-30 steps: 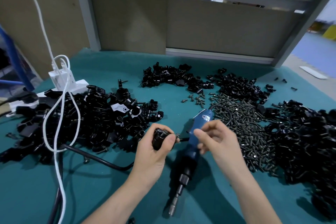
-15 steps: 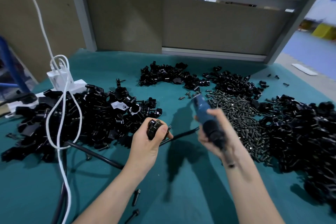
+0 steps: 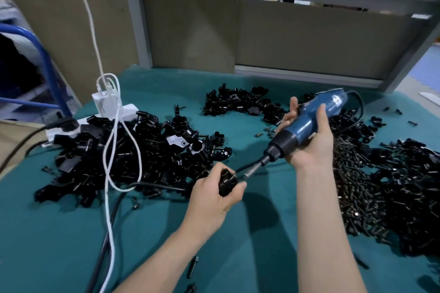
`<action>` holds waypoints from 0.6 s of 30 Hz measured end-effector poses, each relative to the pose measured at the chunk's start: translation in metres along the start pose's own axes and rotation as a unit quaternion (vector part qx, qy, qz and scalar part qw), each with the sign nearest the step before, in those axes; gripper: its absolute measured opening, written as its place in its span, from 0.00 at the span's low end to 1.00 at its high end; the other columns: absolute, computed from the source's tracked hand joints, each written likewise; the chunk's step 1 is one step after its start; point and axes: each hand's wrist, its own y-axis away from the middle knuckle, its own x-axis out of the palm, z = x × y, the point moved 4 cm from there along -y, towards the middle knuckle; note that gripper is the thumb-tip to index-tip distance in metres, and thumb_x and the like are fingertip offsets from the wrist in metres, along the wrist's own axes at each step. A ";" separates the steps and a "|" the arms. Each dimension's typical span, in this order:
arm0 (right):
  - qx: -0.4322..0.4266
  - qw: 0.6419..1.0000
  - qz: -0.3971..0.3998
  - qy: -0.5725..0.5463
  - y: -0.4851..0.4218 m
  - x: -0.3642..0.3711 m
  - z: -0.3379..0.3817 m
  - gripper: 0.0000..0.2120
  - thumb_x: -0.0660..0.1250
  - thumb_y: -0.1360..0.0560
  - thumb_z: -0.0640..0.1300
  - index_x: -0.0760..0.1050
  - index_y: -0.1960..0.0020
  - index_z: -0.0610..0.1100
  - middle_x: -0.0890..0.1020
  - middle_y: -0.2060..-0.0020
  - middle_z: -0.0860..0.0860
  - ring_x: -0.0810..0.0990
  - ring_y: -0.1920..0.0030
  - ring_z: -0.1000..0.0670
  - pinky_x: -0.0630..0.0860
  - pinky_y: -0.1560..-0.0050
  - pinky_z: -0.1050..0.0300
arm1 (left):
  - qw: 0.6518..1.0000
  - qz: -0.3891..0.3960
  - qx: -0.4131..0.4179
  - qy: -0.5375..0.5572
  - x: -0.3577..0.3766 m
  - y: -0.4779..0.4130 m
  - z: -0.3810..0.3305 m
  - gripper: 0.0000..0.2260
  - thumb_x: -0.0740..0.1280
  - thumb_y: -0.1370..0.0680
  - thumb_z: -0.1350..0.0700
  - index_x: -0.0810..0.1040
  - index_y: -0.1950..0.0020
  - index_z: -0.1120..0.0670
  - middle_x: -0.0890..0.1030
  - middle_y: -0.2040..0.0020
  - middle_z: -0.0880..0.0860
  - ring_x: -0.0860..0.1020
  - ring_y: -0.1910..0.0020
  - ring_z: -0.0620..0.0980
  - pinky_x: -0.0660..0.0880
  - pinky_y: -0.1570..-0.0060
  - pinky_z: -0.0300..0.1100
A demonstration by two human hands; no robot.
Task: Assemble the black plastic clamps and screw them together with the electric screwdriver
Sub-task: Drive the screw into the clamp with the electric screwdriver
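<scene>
A matte, teal, felt-like cloth covers the surface [image 3: 59, 233]. Across its left half sprawls the biggest heap of black plastic clamps [image 3: 147, 157]. They are glossy, angular pieces with round bores, and one shows a pale flat face. Along the right edge lies another dark pile of clamp parts [image 3: 412, 192]. Just beside it, toward the middle, is a bristling heap of screws [image 3: 354, 192], thin, dark and metallic. A smaller pile of clamp pieces [image 3: 238, 102] sits at the far side. A white power strip [image 3: 128, 114] carrying a boxy white charger lies at the far left, touching the big heap. A smooth white cable [image 3: 110, 226] loops down from it over the clamps. A thicker black cord [image 3: 100, 257] runs toward the near edge.

The right grip [image 3: 309, 147], a bare hand, is wrapped round the electric screwdriver [image 3: 307, 121]. The tool has a shiny blue tapering barrel, a black collar and a slim steel bit. It is held off the surface, slanting down to the left. The left grip [image 3: 214, 197] curls round a single black clamp [image 3: 226, 182], small and knobby, just in front of the big heap. The bit's tip meets this clamp at its upper right side. The clamp therefore lies below and left of the right grip, with the bit spanning the space between. A few loose screws [image 3: 192, 266] lie near the front edge.
</scene>
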 end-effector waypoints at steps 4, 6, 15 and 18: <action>-0.061 0.998 0.006 0.017 0.000 0.004 0.013 0.06 0.65 0.23 0.41 0.71 0.47 0.43 0.83 0.50 0.48 0.76 0.67 0.54 0.75 0.66 0.62 | 0.999 0.005 0.004 -0.033 0.001 0.000 0.001 0.12 0.72 0.27 0.52 0.72 0.58 0.57 0.79 0.68 0.57 0.73 0.69 0.56 0.70 0.66 0.45; -0.077 0.996 0.005 0.047 0.001 0.006 0.016 0.02 0.63 0.22 0.39 0.73 0.50 0.43 0.84 0.57 0.50 0.76 0.70 0.56 0.75 0.67 0.62 | 0.999 -0.006 0.000 -0.035 0.000 0.000 0.000 0.17 0.70 0.29 0.45 0.72 0.58 0.58 0.80 0.67 0.56 0.74 0.67 0.56 0.71 0.65 0.46; -0.043 0.997 0.008 0.070 0.000 0.009 0.005 0.06 0.64 0.25 0.38 0.77 0.50 0.45 0.77 0.68 0.53 0.72 0.74 0.57 0.73 0.70 0.64 | 0.999 -0.016 -0.013 -0.040 0.000 0.000 0.002 0.14 0.67 0.31 0.44 0.72 0.60 0.54 0.79 0.68 0.55 0.71 0.72 0.48 0.67 0.70 0.39; -0.048 0.996 0.019 0.067 0.002 0.012 0.003 0.06 0.64 0.24 0.37 0.76 0.53 0.46 0.81 0.67 0.54 0.72 0.74 0.57 0.73 0.70 0.64 | 0.999 -0.011 -0.016 -0.038 -0.002 0.001 0.001 0.16 0.66 0.32 0.40 0.72 0.59 0.53 0.81 0.67 0.56 0.72 0.70 0.52 0.69 0.68 0.43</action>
